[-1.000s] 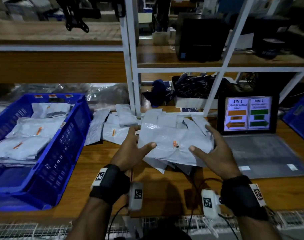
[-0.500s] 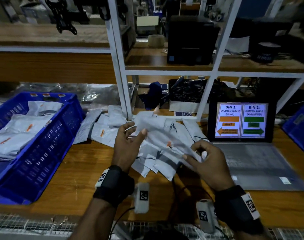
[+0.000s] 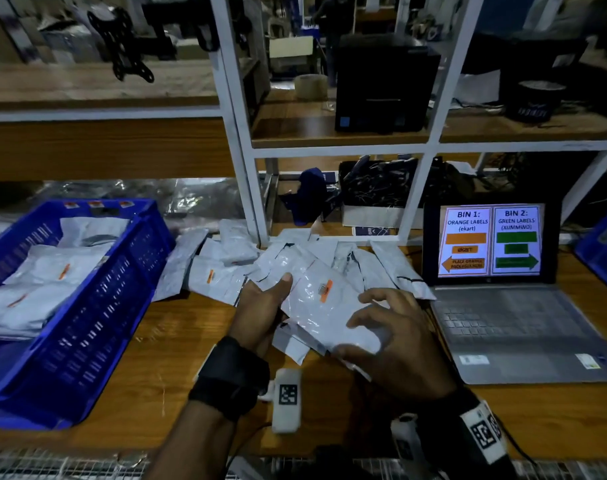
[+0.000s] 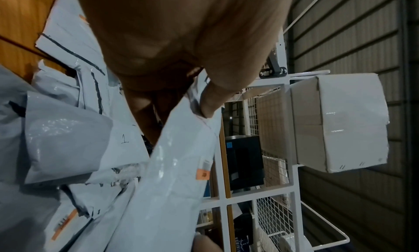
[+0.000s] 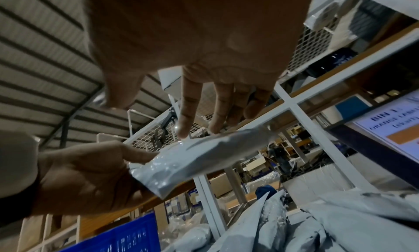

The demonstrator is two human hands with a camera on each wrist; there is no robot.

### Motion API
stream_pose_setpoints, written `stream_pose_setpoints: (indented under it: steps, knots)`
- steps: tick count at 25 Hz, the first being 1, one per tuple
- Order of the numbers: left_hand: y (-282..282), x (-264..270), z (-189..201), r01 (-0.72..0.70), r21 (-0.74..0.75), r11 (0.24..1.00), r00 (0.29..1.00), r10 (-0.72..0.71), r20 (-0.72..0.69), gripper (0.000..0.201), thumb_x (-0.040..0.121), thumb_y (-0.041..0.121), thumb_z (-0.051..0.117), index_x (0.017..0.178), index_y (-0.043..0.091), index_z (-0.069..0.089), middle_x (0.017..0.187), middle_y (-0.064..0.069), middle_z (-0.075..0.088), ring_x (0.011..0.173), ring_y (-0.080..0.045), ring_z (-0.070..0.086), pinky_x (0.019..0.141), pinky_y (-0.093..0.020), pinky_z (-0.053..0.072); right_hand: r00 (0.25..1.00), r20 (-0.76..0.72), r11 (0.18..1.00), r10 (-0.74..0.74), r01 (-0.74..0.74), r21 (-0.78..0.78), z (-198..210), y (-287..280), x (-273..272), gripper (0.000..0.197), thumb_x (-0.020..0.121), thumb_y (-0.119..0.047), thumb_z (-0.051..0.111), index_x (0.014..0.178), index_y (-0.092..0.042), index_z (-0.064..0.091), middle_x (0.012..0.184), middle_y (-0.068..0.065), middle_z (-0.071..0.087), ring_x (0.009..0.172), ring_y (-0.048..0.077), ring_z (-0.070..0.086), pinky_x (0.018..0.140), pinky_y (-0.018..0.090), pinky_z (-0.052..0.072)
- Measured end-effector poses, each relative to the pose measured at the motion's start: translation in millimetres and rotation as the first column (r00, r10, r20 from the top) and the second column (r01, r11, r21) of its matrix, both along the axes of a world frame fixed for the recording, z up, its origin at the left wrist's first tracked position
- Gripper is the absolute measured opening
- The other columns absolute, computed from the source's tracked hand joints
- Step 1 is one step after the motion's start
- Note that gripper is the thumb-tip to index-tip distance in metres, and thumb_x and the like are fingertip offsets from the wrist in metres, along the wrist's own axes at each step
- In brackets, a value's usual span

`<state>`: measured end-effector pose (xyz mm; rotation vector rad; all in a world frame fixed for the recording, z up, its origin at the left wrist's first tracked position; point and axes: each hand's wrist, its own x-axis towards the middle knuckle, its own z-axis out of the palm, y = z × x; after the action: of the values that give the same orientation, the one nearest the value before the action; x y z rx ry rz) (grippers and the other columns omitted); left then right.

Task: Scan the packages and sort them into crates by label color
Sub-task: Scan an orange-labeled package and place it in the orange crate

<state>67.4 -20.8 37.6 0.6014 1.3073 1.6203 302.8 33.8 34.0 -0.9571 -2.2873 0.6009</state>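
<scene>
Above the wooden bench (image 3: pixel 128 344) in the head view, our left hand (image 3: pixel 260 315) pinches an orange-labelled mailer (image 3: pixel 324 306), and our right hand (image 3: pixel 395 344) hovers spread. From the left wrist, thumb grips its edge. From the right wrist, fingers (image 5: pixel 188 110) hang splayed above it. We judge scanning comes next, then the blue crate (image 3: pixel 97 306) at left.

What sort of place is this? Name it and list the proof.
Most likely a parcel sorting station in a warehouse: grey mailer packages heaped on a workbench, a blue crate of sorted ones, and a laptop showing bin rules by label colour.
</scene>
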Motion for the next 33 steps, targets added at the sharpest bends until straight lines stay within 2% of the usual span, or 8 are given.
stream_pose_setpoints:
  steps: [5,8,12,15,20,25,28,33]
  knots:
    - [0,-9,3,0.010,0.022,1.000,0.997,-0.011,0.072,0.036,0.106,0.012,0.060,0.142,0.008,0.062,0.134,-0.014,0.071,0.122,-0.033,0.070,0.103,-0.052,0.056,0.956,-0.093,0.894,-0.280,0.224,-0.387,0,3,-8,0.064,0.088,-0.053,0.074,0.142,-0.032,0.047,0.131,-0.015,0.050,0.120,0.006,0.048,0.097,0.028,0.041]
    - [-3,-11,7,0.008,0.016,1.000,0.994,-0.010,0.108,0.036,0.103,0.010,0.064,0.139,0.007,0.063,0.132,-0.015,0.072,0.119,-0.033,0.072,0.098,-0.051,0.060,0.908,-0.199,0.786,-0.370,0.192,-0.587,-7,12,-5,0.055,0.089,-0.021,0.081,0.134,-0.031,0.051,0.129,0.000,0.064,0.110,0.012,0.063,0.086,0.026,0.053]
    - [-6,-31,3,-0.169,0.079,0.982,0.966,0.181,-0.182,0.064,0.091,0.022,0.081,0.145,0.029,0.048,0.144,0.002,0.064,0.130,-0.019,0.062,0.104,-0.044,0.055,0.921,-0.197,0.887,-0.335,0.238,-0.395,10,22,2,0.047,0.093,-0.006,0.069,0.125,-0.038,0.053,0.121,-0.005,0.066,0.113,0.017,0.064,0.095,0.041,0.057]
    - [-7,-34,9,0.134,-0.032,0.990,0.730,-0.120,-0.673,0.070,0.089,0.040,0.082,0.150,0.044,0.047,0.148,0.024,0.053,0.133,0.002,0.049,0.100,-0.022,0.044,0.943,-0.218,0.923,-0.252,0.167,-0.346,25,28,-2,0.043,0.097,-0.009,0.065,0.125,-0.040,0.053,0.119,-0.013,0.067,0.112,0.008,0.064,0.097,0.041,0.056]
    - [-4,-14,8,0.402,-0.308,0.862,0.553,-0.496,-0.669,0.015,0.095,0.040,0.077,0.107,0.031,0.080,0.088,0.017,0.079,0.073,0.002,0.069,0.065,-0.027,0.053,0.915,-0.303,0.922,-0.266,0.149,-0.358,33,32,-11,0.039,0.096,-0.016,0.070,0.127,-0.037,0.057,0.118,-0.013,0.069,0.107,0.003,0.067,0.089,0.033,0.059]
    - [-1,-9,-9,0.252,-0.266,0.930,0.744,-0.362,-0.562,0.014,0.103,0.020,0.067,0.114,0.025,0.075,0.090,0.015,0.080,0.079,-0.002,0.075,0.074,-0.033,0.064,0.755,0.216,0.675,-0.619,0.652,-0.347,2,48,34,0.026,0.100,-0.044,0.059,0.112,-0.021,0.059,0.109,0.007,0.067,0.095,0.026,0.062,0.078,0.036,0.047]
    - [2,-1,-12,0.234,-0.229,0.945,0.850,-0.313,-0.423,0.025,0.103,0.004,0.060,0.119,0.020,0.070,0.090,0.006,0.081,0.073,-0.006,0.075,0.063,-0.026,0.061,0.627,0.597,0.528,-0.500,0.767,-0.364,-42,51,57,0.034,0.099,-0.047,0.059,0.111,-0.016,0.056,0.112,0.013,0.063,0.098,0.031,0.058,0.084,0.039,0.047]
    - [10,5,-20,0.257,-0.215,0.942,0.892,-0.316,-0.321,0.042,0.098,-0.006,0.054,0.132,0.017,0.065,0.112,-0.008,0.080,0.100,-0.035,0.077,0.092,-0.056,0.060,0.583,0.627,0.548,-0.517,0.788,-0.281,-92,50,62,0.026,0.098,-0.047,0.060,0.095,-0.022,0.052,0.098,0.006,0.061,0.095,0.028,0.059,0.089,0.040,0.052]
